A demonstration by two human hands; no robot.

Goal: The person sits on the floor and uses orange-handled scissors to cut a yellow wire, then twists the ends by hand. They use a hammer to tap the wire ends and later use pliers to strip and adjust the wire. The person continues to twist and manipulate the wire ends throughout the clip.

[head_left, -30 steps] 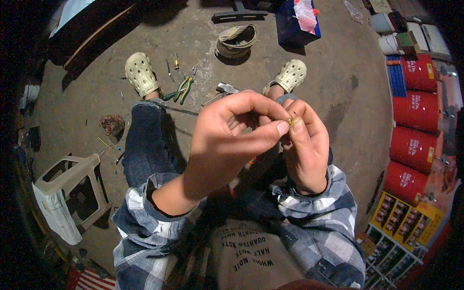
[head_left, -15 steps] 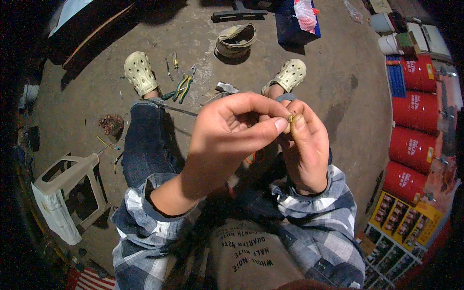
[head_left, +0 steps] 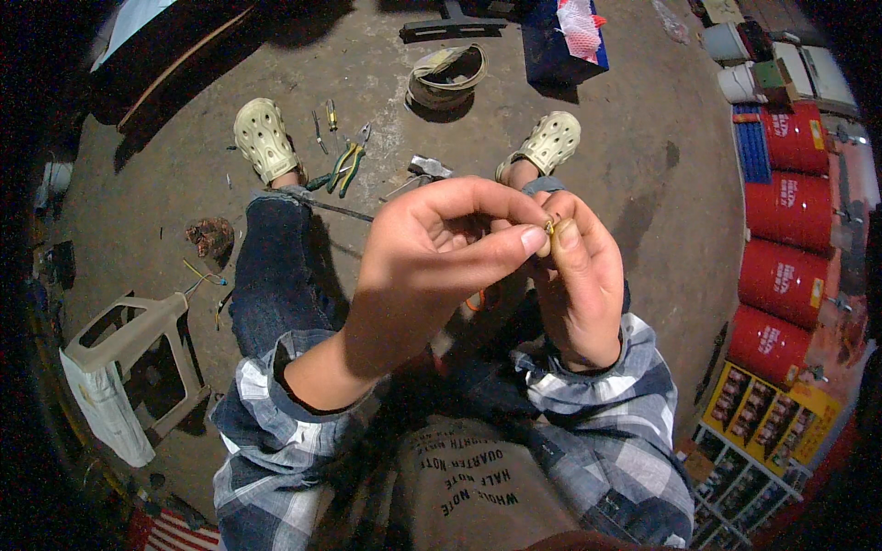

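My left hand and my right hand meet in front of me, pinching a tiny yellow piece between thumbs and fingertips; a fine dark strand sticks up beside it. The piece is too small to make out further. An orange loop shows partly below my left hand. On the floor beyond my hands lie green-and-yellow pliers, a yellow-handled screwdriver and a dark-and-silver metal tool.
A khaki bag and blue box stand ahead. A beige plastic stool, a brown lump and short wires are at left. Several red drums and a yellow display rack line the right, below white buckets.
My hands keep their pinch on the tiny yellow piece, with slight shifts of the fingertips. My feet and the floor items look essentially unchanged.
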